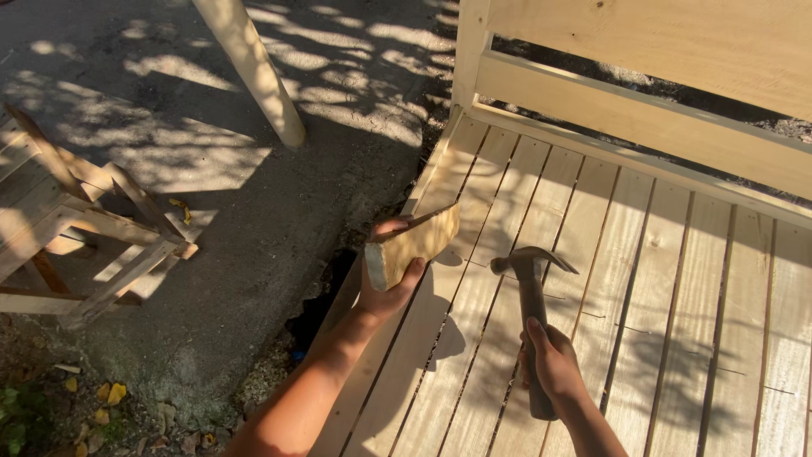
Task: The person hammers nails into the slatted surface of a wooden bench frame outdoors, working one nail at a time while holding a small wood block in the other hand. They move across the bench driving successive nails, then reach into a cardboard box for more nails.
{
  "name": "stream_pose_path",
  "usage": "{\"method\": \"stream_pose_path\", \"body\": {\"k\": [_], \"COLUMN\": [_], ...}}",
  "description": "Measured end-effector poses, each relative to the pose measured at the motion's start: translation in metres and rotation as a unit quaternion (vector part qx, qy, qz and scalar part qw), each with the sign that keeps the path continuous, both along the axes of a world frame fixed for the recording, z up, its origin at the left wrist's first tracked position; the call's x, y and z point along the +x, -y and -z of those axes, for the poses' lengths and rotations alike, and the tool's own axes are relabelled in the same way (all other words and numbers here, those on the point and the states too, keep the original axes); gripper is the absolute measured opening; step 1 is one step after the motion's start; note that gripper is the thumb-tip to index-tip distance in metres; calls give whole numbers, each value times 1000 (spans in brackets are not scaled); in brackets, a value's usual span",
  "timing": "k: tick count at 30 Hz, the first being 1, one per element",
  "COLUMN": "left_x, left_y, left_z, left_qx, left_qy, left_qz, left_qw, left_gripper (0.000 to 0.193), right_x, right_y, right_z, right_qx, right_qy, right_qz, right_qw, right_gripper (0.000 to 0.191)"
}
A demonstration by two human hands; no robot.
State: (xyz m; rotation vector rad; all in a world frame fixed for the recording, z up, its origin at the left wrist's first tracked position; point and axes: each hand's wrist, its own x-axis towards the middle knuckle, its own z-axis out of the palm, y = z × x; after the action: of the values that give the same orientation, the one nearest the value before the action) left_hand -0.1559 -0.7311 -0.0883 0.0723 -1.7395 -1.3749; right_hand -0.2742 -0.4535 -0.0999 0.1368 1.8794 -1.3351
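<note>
left hand: my left hand [385,283] has its fingers wrapped tight round a short wood block [413,245], thumb along the bottom edge, holding it just above the outer edge of the slatted bench seat [668,338].

right hand: the right hand [551,362] has its fingers closed round the handle of a claw hammer [531,296], head up and raised a bit over the slats, not touching anything.

where the block sits: at the left end of the seat, right over the first slat, tilted with one corner pointing toward the backrest [643,118]. Can't tell if it's resting on the slat or just hovering.

step in hand: looks to me like lining up the block against the seat edge with the hammer ready, so the positioning stage, no strike landing here.

what the next move needs: I'd say the block has to be seated flat and steady first, and the fingers on it kept out of the hammer's path, since the two hands are pretty near each other.

around it: concrete ground [211,211] on the left, a pale round post [254,72], another wooden frame [76,228] lying at the far left, dry leaves [110,393] by the corner.

in the way: nothing lies on the slats near the block; heavy dappled shade makes the slat gaps hard to read.
</note>
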Motion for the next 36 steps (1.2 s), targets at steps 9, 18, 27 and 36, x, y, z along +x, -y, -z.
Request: {"method": "stream_pose_path", "body": {"k": [9, 18, 27, 36], "left_x": [-68, -35, 45, 64], "left_y": [-24, -29, -30, -52], "left_z": [18, 19, -19, -62], "left_qx": [0, -9, 29, 27], "left_qy": [32, 85, 140, 221], "left_qz": [76, 97, 108, 102], "left_qw": [997, 992, 984, 970], "left_gripper": [55, 54, 49, 47], "right_x": [-5, 5, -14, -24], "right_y": [-50, -53, -32, -3], "right_z": [-18, -13, -25, -68], "right_qx": [2, 4, -16, -61], "right_qy": [-9, 13, -26, -44], "right_qz": [110, 101, 24, -80], "right_qw": [994, 995, 999, 994], "right_gripper": [46, 45, 47, 49]}}
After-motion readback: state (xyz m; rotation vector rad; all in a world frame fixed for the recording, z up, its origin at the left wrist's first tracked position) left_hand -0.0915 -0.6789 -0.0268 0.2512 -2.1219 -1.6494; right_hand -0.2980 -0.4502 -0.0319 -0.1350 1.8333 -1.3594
